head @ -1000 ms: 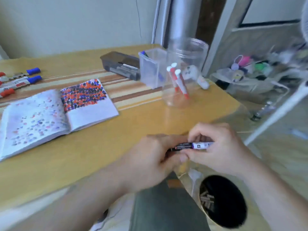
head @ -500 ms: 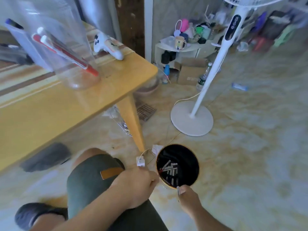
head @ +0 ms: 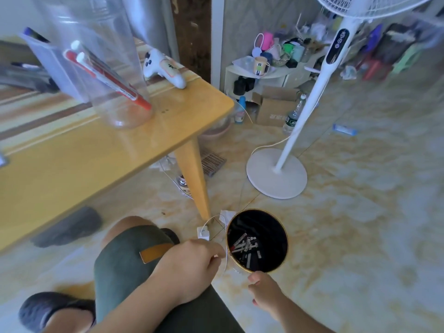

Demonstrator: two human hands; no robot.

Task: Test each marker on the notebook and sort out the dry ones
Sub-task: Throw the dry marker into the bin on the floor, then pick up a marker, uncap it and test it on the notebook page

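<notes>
No brand name or label can be read: the print on the markers, on the cardboard box point(head: 276, 109) and on the bottle point(head: 293, 115) beside it is too small and blurred. The fan pole point(head: 337, 48) carries a dark panel with white symbols only.

A round black bin point(head: 258, 240) with a thin gold rim stands on the floor, just beside the leg point(head: 193, 181) of the tabletop point(head: 84, 152). Inside the bin lie many markers point(head: 245, 245), white and dark, in a loose heap. The right hand point(head: 265, 290) is near the front rim of the bin, its fingers loosely bent and holding nothing that I can see. The left hand point(head: 189, 267) rests above the knee, left of the bin; its fingertips seem to pinch something small, but the blur does not let me tell what, or whether it holds anything.

On the tabletop, near the right corner, a clear jar point(head: 108, 68) holds red markers point(head: 105, 75) that lean inside it. Behind it stands a clear box point(head: 48, 58), and a white game controller point(head: 163, 67) lies close to the far edge. The notebook is out of the view.

Between the bin and the white round fan base point(head: 276, 174) there is free floor, crossed by a thin white cable point(head: 269, 146). A white charger point(head: 203, 233) lies by the table leg.
</notes>
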